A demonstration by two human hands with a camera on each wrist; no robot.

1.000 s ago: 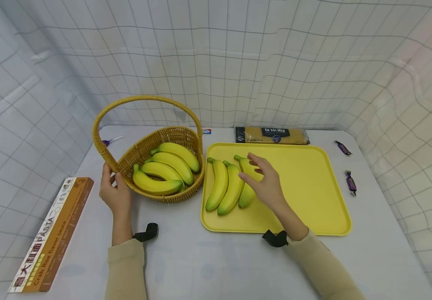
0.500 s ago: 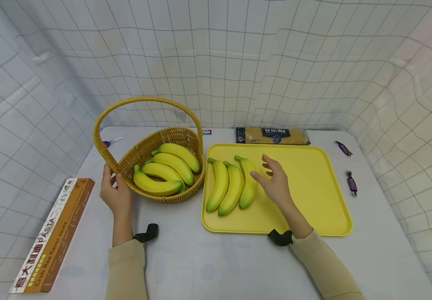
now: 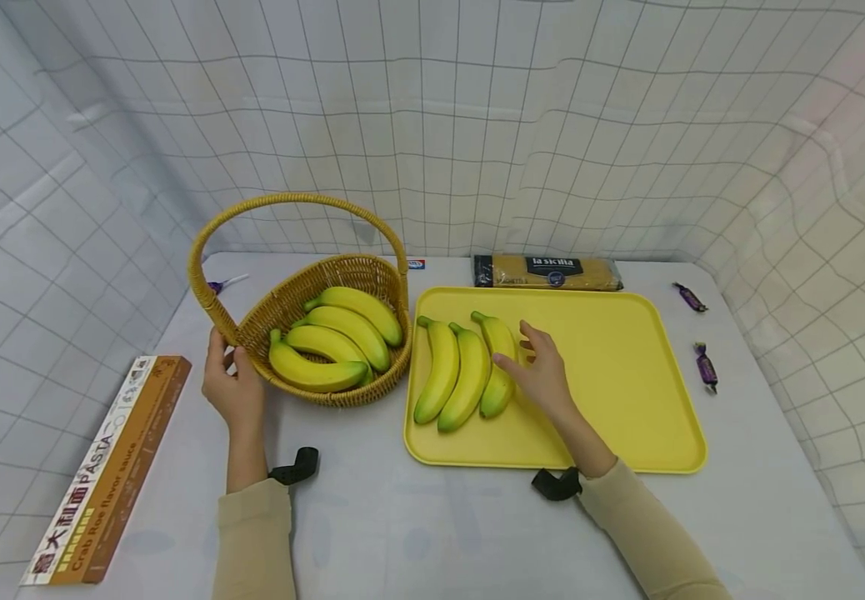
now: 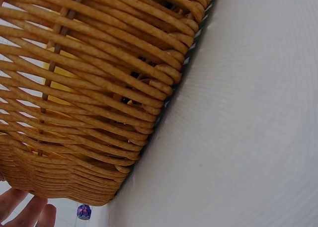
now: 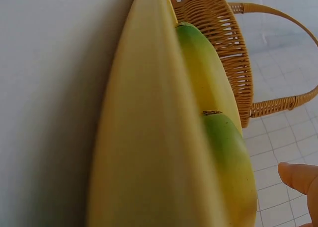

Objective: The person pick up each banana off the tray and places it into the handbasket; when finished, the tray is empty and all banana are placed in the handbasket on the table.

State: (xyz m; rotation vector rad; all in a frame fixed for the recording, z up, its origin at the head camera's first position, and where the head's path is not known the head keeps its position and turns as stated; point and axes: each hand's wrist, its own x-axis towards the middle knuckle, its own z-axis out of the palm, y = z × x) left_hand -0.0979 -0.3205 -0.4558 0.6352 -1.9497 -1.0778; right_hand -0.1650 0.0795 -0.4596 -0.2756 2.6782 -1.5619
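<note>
In the head view, my left hand (image 3: 233,393) holds the left end of a wicker basket (image 3: 342,400), near the foot of its tall handle. Its fingertips (image 4: 36,207) lie against the woven wall in the left wrist view. Several yellow bananas (image 3: 316,374) lie inside the basket. Three more, green at the tips, lie side by side on a yellow tray (image 3: 612,375). My right hand (image 3: 545,375) hovers at the rightmost banana (image 3: 500,397), thumb overlapping it and fingers apart, holding nothing. The right wrist view shows the tray's edge close up, with banana ends (image 5: 228,157) behind it.
A long pasta box (image 3: 113,467) lies at the left. Behind the tray sits a spaghetti packet (image 3: 552,272). Two purple wrapped candies, one at the back (image 3: 691,297) and one nearer (image 3: 706,367), are at the right. A lollipop (image 3: 226,282) is behind the basket.
My right hand first drew back to the right from the rightmost banana, then came back left and slightly nearer, its thumb over it again. The left hand and basket stay put.
</note>
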